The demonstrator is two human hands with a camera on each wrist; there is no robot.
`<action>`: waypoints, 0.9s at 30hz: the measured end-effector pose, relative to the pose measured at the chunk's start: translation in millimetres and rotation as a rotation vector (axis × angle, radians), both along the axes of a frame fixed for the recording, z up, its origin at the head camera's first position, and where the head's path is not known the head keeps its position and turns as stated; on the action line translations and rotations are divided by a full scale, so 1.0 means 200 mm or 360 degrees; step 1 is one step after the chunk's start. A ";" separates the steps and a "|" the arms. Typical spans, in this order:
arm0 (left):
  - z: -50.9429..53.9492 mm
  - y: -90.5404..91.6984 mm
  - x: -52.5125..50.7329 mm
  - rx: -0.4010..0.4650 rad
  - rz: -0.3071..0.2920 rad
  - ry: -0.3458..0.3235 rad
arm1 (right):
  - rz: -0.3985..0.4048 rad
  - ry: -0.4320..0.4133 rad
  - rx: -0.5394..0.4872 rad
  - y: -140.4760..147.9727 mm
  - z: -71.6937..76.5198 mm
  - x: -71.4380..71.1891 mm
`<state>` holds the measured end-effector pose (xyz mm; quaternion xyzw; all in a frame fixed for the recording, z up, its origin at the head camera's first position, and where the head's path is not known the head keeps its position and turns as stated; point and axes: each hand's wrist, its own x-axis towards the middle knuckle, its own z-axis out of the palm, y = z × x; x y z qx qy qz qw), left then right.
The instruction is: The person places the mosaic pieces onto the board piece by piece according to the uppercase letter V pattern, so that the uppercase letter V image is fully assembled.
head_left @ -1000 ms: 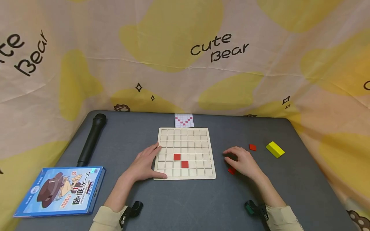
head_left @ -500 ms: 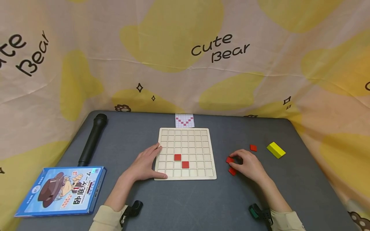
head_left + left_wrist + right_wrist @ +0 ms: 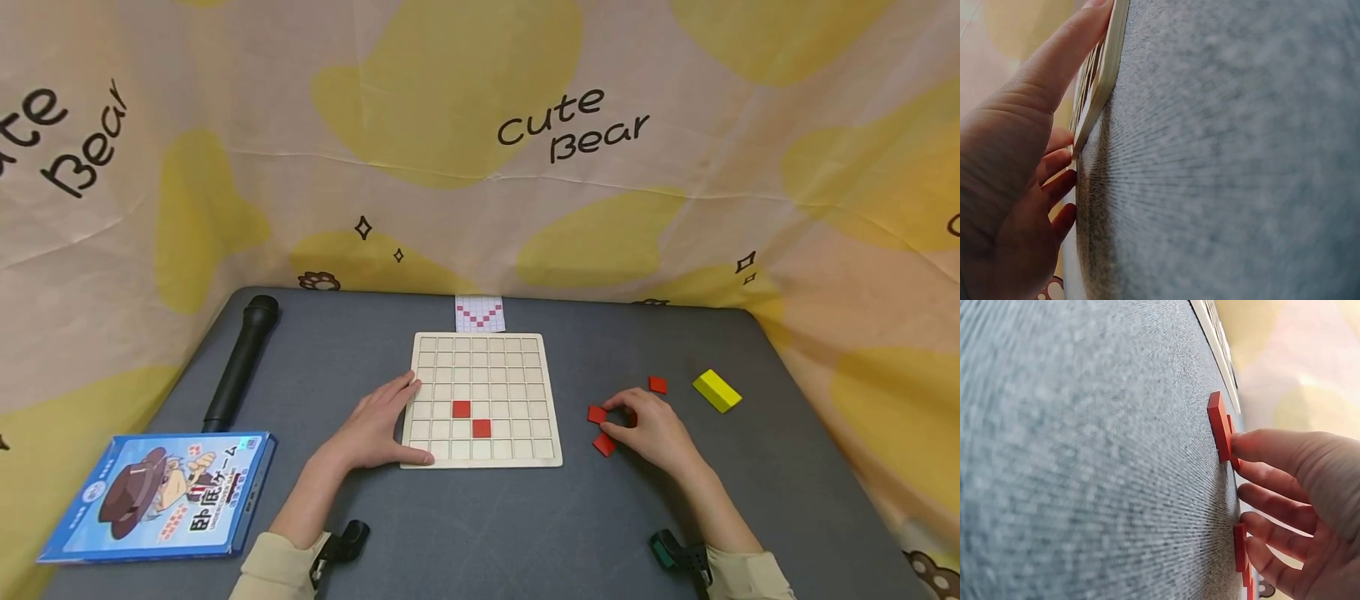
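Note:
In the head view, my left hand [image 3: 372, 425] rests on the left edge of a pale gridded board [image 3: 517, 400], thumb at its lower corner and fingers along the side. Two red square tiles lie in its cells, one red tile [image 3: 461, 409] up and left of the other red tile [image 3: 482, 428]. My right hand [image 3: 651, 433] pinches a red tile [image 3: 596, 414] between thumb and index finger, low over the table. Just below lies another red tile [image 3: 604, 445]. In the right wrist view, more red pieces [image 3: 1239, 549] show beneath the other fingers.
A red tile [image 3: 657, 384] and a yellow block [image 3: 717, 391] lie to the right. A patterned grid card [image 3: 480, 314] sits behind the board. At left are a black microphone [image 3: 242, 362] and a blue box [image 3: 157, 498]. A printed curtain [image 3: 450, 150] hangs behind the table.
My right hand has shifted right, away from the board, and its thumb and index finger are now at a red tile that was hidden before. My left hand stays on the board.

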<state>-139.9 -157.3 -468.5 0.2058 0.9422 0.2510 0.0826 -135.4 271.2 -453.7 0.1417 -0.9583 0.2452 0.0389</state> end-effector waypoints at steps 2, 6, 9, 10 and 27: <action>0.00 0.00 0.00 0.0006 0.0003 0.0002 | -0.0004 0.0006 -0.0005 0.00 0.00 0.00; -0.01 0.00 0.00 0.0011 0.0003 0.0003 | -0.0016 0.0016 -0.0021 -0.02 -0.01 0.00; 0.00 0.00 0.01 0.0013 0.0001 0.0000 | -0.0005 0.0027 -0.0052 -0.04 -0.02 -0.01; 0.00 0.00 0.01 0.0013 0.0000 0.0000 | -0.0001 0.0032 -0.0061 -0.05 -0.02 -0.02; -0.01 0.00 0.01 0.0021 0.0006 0.0012 | 0.0126 -0.0019 -0.0273 -0.36 -0.03 -0.12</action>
